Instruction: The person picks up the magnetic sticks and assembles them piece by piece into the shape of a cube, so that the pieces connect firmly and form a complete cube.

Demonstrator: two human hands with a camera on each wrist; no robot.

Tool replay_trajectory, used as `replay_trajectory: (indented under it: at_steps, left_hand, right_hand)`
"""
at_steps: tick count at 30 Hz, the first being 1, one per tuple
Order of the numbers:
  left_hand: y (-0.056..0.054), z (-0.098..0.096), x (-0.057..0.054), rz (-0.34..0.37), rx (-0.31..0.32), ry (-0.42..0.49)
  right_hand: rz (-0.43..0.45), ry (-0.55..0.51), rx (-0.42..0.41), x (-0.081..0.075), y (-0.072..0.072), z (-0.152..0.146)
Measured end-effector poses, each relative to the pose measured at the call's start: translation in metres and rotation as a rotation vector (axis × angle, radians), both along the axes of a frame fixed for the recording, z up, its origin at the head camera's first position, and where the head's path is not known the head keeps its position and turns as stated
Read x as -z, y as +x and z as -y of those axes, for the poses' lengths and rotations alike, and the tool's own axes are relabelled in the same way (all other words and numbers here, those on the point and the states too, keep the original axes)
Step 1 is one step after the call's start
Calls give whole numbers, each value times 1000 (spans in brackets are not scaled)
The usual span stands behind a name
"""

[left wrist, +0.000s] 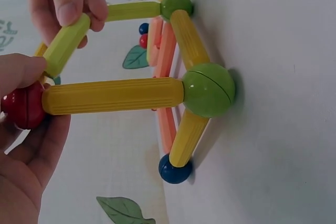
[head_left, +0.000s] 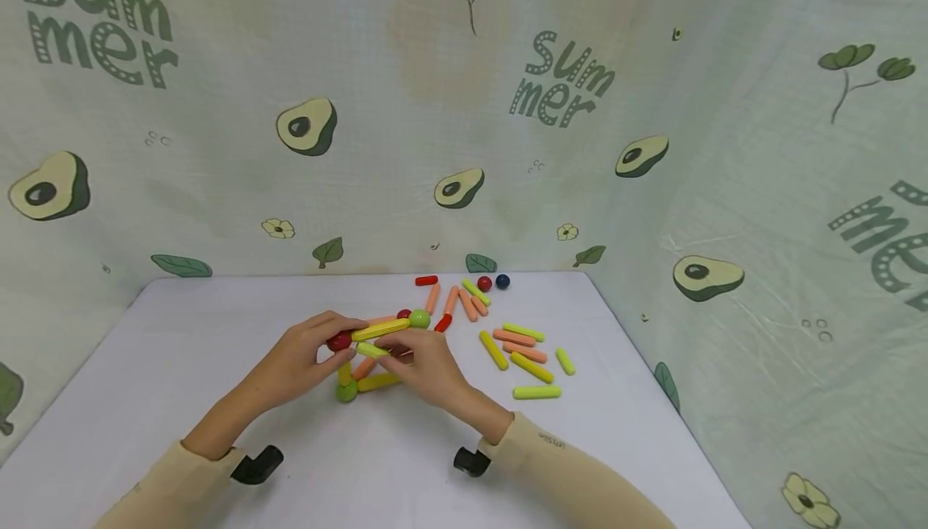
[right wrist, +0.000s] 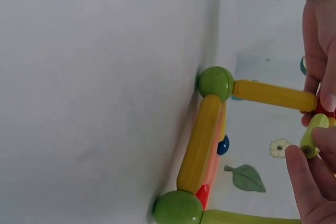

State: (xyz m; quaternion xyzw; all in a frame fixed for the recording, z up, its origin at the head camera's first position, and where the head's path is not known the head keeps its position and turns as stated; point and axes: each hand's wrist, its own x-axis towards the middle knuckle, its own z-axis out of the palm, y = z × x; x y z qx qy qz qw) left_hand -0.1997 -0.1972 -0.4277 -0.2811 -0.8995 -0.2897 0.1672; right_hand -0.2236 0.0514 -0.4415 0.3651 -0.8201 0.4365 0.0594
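1. Head view: left hand [head_left: 300,361] curls round red ball [head_left: 338,341], and right hand [head_left: 429,364] pinches light green rod [head_left: 372,349]; this rod lies between the two hands, at about four o'clock from the ball. The construction of rods and balls stands on the white table [head_left: 312,473], partly hidden by the hands, and loose rods, one of them a salmon rod [head_left: 525,351], lie at three o'clock from the right hand
2. Left wrist view: the left thumb and fingers hold the ball, with a yellow rod [left wrist: 113,96] going from it toward three o'clock, to a green ball [left wrist: 209,90]; a blue ball [left wrist: 175,170] is at seven o'clock from that one. The light green rod is pinched near its upper end, its lower end close to the left thumb; I cannot tell if it touches the red ball. The rod looks light, stiff and not fragile, so a pinch at its far end should be enough
3. Right wrist view: the light green rod shows its end toward six o'clock, between the right fingers. Its surface seems smooth and may slip a little; the joints could come apart by a push, so I would support the red ball from below
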Motion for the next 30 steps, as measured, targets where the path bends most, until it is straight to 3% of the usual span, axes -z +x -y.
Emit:
replay_trajectory:
  at_steps: [13, 21, 24, 30]
  left_hand:
    - [-2, 0, 3, 21, 24, 56]
    - [-3, -4, 2, 84, 5, 66]
    - [-3, -5, 1, 114, -5, 60]
    - [-3, -5, 0, 132, -13, 47]
  right_hand:
    - [-3, -10, 19, 4, 0, 14]
    - [15, 65, 17, 2, -6, -23]
    - [-2, 131, 84, 5, -16, -51]
    - [-53, 384, 314, 12, -42, -105]
